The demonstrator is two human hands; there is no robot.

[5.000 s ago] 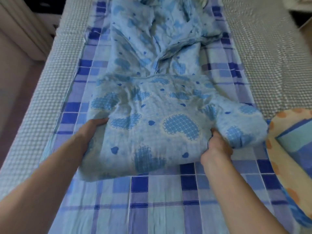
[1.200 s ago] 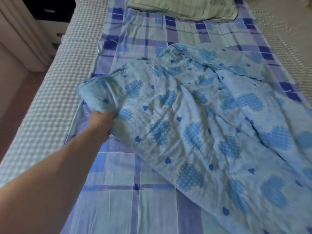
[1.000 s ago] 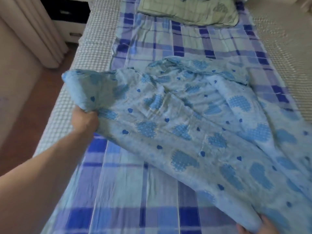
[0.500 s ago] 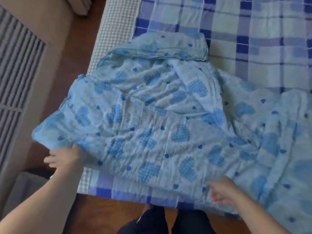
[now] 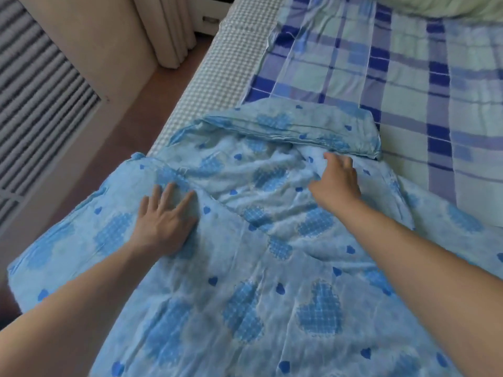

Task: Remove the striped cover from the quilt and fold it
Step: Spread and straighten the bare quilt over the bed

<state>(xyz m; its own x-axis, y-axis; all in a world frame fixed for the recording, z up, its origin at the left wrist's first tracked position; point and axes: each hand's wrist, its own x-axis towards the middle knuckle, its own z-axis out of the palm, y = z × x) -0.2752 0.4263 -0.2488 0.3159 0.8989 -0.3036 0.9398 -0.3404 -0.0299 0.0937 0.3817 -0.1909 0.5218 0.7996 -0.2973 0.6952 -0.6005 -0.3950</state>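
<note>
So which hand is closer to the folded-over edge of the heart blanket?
Right. The right hand reaches just below the fold; the left hand lies flat further back.

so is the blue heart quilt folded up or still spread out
Mostly spread out and rumpled. The heart quilt covers the near bed, only its far edge turned back in a flap, and its left side overhangs the bed edge.

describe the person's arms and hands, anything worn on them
Both forearms are bare as far as the frame shows: no sleeves in view. The left hand and right hand wear no gloves, and no watch, bracelet or ring is visible on the sides shown.
</note>
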